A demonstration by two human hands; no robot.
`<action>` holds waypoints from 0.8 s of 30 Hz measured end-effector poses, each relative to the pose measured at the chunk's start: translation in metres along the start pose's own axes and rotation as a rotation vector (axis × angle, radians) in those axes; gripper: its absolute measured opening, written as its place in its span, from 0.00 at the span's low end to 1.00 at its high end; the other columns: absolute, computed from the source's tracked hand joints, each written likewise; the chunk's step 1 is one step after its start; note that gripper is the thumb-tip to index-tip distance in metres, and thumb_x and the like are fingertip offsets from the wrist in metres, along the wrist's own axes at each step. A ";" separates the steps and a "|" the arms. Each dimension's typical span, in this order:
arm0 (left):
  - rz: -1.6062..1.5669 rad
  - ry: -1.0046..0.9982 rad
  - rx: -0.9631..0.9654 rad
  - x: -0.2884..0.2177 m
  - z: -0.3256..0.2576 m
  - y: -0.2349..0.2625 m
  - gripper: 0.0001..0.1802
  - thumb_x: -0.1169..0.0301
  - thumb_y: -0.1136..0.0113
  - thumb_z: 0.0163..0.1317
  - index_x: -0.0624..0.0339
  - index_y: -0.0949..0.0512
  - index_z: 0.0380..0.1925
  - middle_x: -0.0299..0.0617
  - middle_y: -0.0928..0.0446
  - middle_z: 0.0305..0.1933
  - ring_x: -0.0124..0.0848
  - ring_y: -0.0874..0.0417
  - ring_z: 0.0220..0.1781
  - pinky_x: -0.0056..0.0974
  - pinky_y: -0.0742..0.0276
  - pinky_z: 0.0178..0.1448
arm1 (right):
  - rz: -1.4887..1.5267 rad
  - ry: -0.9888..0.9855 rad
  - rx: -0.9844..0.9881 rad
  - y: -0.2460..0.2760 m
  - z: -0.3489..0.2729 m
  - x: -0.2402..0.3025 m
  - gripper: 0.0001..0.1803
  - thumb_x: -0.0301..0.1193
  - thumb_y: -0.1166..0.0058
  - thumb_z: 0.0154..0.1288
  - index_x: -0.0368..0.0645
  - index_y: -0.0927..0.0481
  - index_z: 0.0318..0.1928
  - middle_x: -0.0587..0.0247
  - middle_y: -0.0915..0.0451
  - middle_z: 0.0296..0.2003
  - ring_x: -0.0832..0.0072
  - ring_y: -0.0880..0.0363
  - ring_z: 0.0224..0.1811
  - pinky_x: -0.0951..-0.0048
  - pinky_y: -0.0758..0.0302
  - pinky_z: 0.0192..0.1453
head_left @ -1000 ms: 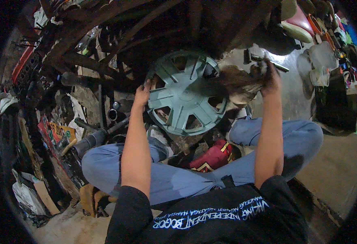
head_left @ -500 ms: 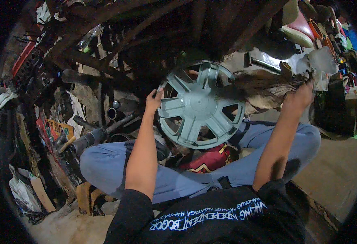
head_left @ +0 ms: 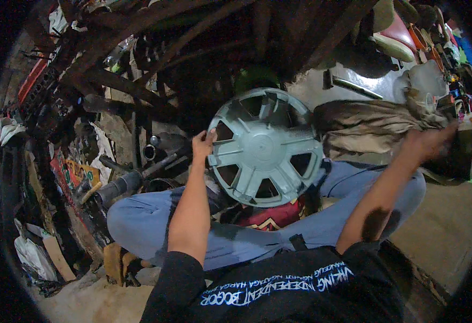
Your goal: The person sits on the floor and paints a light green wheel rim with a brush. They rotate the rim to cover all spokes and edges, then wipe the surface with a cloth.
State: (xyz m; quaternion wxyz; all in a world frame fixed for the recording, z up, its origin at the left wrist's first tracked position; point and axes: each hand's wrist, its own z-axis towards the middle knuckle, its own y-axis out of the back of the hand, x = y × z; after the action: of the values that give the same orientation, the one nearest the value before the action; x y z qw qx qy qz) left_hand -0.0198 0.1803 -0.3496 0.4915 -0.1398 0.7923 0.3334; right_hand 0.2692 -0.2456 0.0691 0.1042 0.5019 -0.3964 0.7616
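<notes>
A pale grey-green wheel cover [head_left: 264,148] with broad spokes is tilted up in front of me, above my crossed legs. My left hand [head_left: 203,143] is closed on its left rim, thumb over the edge. A brownish-grey cloth [head_left: 362,126] lies bunched to the right of the wheel cover. Beyond the cloth's right end is my right hand [head_left: 432,142], smeared by motion, so its fingers cannot be made out. A maroon fabric item [head_left: 271,216] with a yellow zigzag shows under the wheel cover.
Dark beams [head_left: 193,40] cross overhead in front. Grey pipes [head_left: 118,185] and clutter stand at the left. A translucent plastic bag [head_left: 428,81] and a dark box [head_left: 454,148] are at the right. A wooden block [head_left: 113,262] sits by my left knee.
My right hand has moved right and slightly nearer, away from the cloth, which now lies lower and flatter. The wheel cover has turned and come slightly nearer in my left hand.
</notes>
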 end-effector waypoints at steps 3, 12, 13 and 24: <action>0.110 -0.020 -0.045 -0.066 -0.005 -0.035 0.51 0.39 0.32 0.56 0.83 0.27 0.57 0.69 0.24 0.59 0.52 0.22 0.64 0.45 0.29 0.67 | -0.056 0.164 -0.010 0.003 0.030 0.009 0.23 0.38 0.46 0.71 0.36 0.23 0.59 0.56 0.21 0.54 0.61 0.19 0.50 0.57 0.20 0.53; 0.096 0.070 0.059 -0.107 -0.025 -0.037 0.45 0.40 0.32 0.55 0.76 0.22 0.53 0.68 0.21 0.53 0.54 0.20 0.60 0.46 0.28 0.66 | -0.122 -0.482 0.565 0.082 0.006 -0.150 0.16 0.35 0.40 0.69 0.39 0.17 0.52 0.66 0.18 0.45 0.76 0.22 0.42 0.73 0.24 0.45; 0.053 0.066 0.105 -0.111 -0.027 -0.038 0.43 0.40 0.31 0.55 0.73 0.22 0.54 0.68 0.21 0.54 0.54 0.20 0.60 0.46 0.27 0.65 | -0.214 -0.472 0.650 0.086 0.005 -0.162 0.14 0.37 0.38 0.67 0.41 0.15 0.47 0.69 0.17 0.41 0.78 0.23 0.39 0.75 0.26 0.41; 0.483 -0.534 -0.267 -0.205 -0.052 -0.068 0.40 0.55 0.31 0.56 0.59 0.35 0.65 0.60 0.29 0.56 0.61 0.30 0.61 0.58 0.37 0.69 | -0.481 -0.453 0.867 0.214 -0.008 -0.316 0.24 0.34 0.32 0.56 0.41 0.22 0.52 0.57 0.18 0.45 0.60 0.19 0.46 0.58 0.23 0.52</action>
State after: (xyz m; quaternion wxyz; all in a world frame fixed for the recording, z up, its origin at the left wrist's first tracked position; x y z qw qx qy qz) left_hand 0.0792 0.0737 -0.1823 0.5652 0.0800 0.5963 0.5644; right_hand 0.2943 -0.3064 -0.3074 -0.0291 0.7269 0.0675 0.6828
